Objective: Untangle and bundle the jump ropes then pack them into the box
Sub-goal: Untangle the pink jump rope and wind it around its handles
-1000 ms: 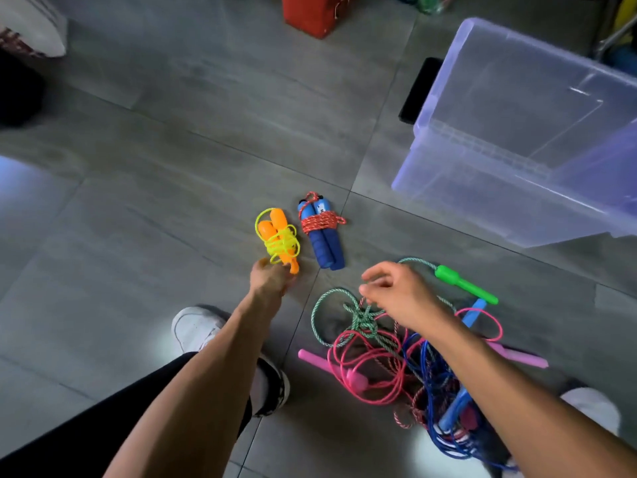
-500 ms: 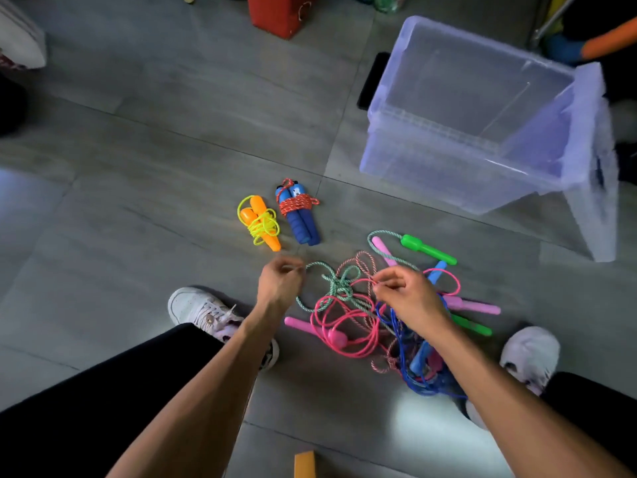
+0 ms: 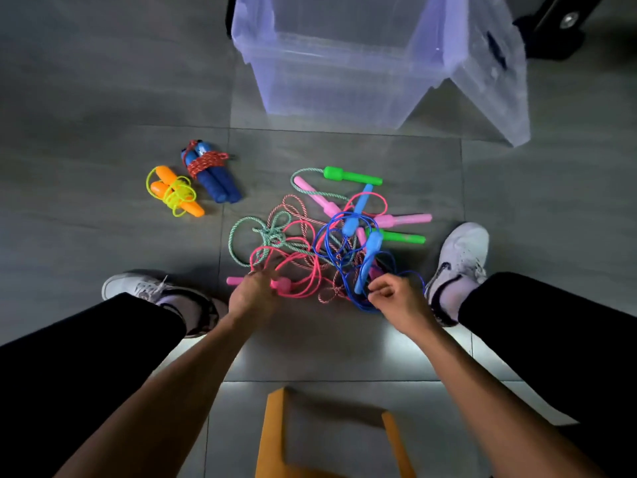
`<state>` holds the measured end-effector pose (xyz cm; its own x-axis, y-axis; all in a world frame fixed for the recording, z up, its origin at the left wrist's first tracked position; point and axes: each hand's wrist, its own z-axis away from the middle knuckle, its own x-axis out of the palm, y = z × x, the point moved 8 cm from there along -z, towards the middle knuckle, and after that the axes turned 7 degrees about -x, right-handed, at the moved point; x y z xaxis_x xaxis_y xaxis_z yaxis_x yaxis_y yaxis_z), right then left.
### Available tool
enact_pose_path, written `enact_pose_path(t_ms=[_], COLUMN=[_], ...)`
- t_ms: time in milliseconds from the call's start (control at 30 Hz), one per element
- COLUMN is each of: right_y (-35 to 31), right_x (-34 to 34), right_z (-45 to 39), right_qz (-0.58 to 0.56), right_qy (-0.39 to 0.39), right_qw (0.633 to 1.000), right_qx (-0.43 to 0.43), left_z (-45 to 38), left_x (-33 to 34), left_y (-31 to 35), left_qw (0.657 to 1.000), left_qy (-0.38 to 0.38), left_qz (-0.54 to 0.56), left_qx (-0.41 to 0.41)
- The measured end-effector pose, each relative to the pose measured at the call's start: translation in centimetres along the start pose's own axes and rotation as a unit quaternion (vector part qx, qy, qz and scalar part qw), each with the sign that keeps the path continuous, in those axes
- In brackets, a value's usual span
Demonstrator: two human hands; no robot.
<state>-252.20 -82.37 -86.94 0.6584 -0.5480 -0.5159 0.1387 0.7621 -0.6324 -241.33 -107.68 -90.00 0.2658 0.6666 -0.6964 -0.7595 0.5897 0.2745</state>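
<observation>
Both hands work at the near edge of a tangled heap of jump ropes (image 3: 320, 243) lying on the floor between the person's feet. The left hand (image 3: 253, 296) is curled down onto the pink rope (image 3: 296, 263), its fingers seemingly closed around a strand close to a pink handle (image 3: 281, 286), though the exact grip is hidden under the knuckles. The right hand (image 3: 396, 298) pinches a loop of the blue rope (image 3: 336, 236) between thumb and fingers, beside a blue handle (image 3: 367, 263). Holding two different cords apart like this probably serves to find where they cross and to draw one free. Green handles (image 3: 351, 175) and more pink ones lie on the far side of the heap. Beyond the left hand, out to its left, two finished bundles wait side by side: an orange-handled bundle (image 3: 172, 191) wrapped in yellow cord and a blue-handled bundle (image 3: 210, 172) bound in red cord, likely parked clear of the knot. The clear box (image 3: 327, 81) stands open straight ahead past the heap, within reach for packing, and appears empty.
</observation>
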Motion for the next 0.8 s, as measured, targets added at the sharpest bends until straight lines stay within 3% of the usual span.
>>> enact_pose_path(t_ms=[67, 200, 400, 533, 700, 800], right_y=[0.6, 0.5, 0.0, 0.0, -1.3, -3.3], right_x=[1.3, 3.6, 4.6, 4.4, 3.6, 2.9], right_z=[-0.3, -0.9, -1.3, -1.1, -0.9, -0.4], right_qz=[0.001, 0.0, 0.014, 0.019, 0.034, 0.047], right_qy=[-0.017, -0.045, -0.054, -0.057, -0.041, -0.047], right_qw=[1.0, 0.999, 0.998, 0.998, 0.999, 0.998], right_qx=[0.0, -0.005, 0.001, 0.015, 0.011, -0.007], left_z=[-0.7, -2.4, -3.3, -2.9, -1.1, 0.6], left_x=[0.6, 2.0, 2.3, 0.7, -3.0, -5.5], left_y=[-0.6, -1.8, -2.5, -2.1, -0.1, 1.3], left_qw=[0.994, 0.982, 0.977, 0.988, 0.981, 0.966], left_qy=[0.006, 0.006, 0.006, -0.018, 0.02, 0.053], left_qz=[-0.11, -0.188, -0.202, -0.114, -0.094, -0.154], left_qx=[-0.003, 0.021, 0.067, 0.099, 0.166, 0.2])
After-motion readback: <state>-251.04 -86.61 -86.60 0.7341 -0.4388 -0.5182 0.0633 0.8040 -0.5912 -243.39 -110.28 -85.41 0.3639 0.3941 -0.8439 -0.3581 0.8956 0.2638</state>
